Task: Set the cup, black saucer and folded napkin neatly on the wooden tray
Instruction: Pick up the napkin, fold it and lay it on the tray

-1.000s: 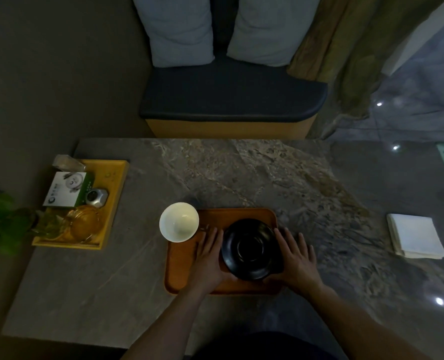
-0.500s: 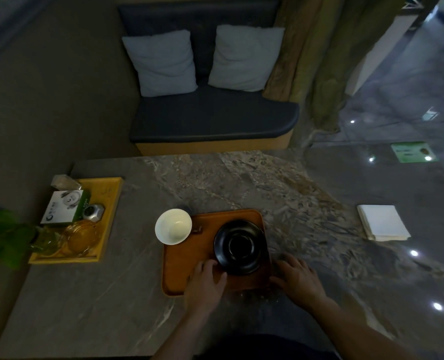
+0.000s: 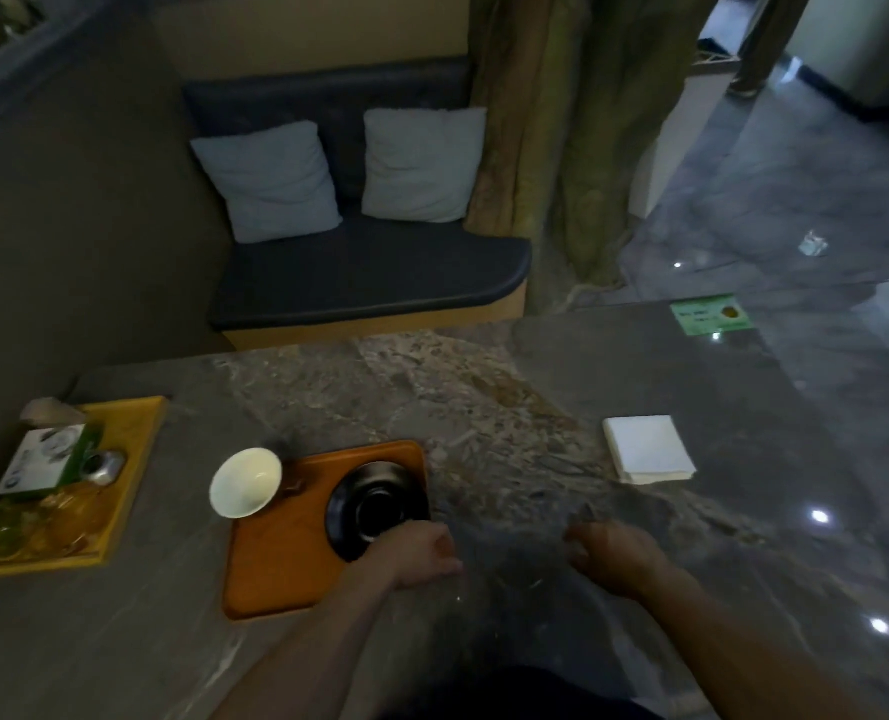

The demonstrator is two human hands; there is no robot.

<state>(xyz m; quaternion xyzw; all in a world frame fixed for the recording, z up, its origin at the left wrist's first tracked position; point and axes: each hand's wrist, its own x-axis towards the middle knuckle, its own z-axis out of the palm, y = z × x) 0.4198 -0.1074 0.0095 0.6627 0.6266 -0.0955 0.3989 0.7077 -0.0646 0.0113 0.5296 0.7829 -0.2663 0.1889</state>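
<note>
The wooden tray (image 3: 281, 563) lies on the stone table in front of me. On its right half sits the black saucer (image 3: 375, 498). The white cup (image 3: 246, 481) stands at the tray's far left corner, overlapping its edge. The folded white napkin (image 3: 647, 449) lies on the table far to the right, off the tray. My left hand (image 3: 424, 550) rests at the saucer's near right rim with curled fingers; whether it grips the rim is unclear. My right hand (image 3: 614, 553) hovers low over the bare table right of the tray, blurred and holding nothing.
A yellow tray (image 3: 136, 459) at the table's left edge holds a green-and-white box (image 3: 42, 462), a metal object and glassware. A green card (image 3: 710, 314) lies at the far right corner. A cushioned bench (image 3: 369, 272) stands beyond the table.
Both hands have come off the sides of the saucer and drawn back toward me. My right hand has moved right, away from the tray. The view has tilted up.
</note>
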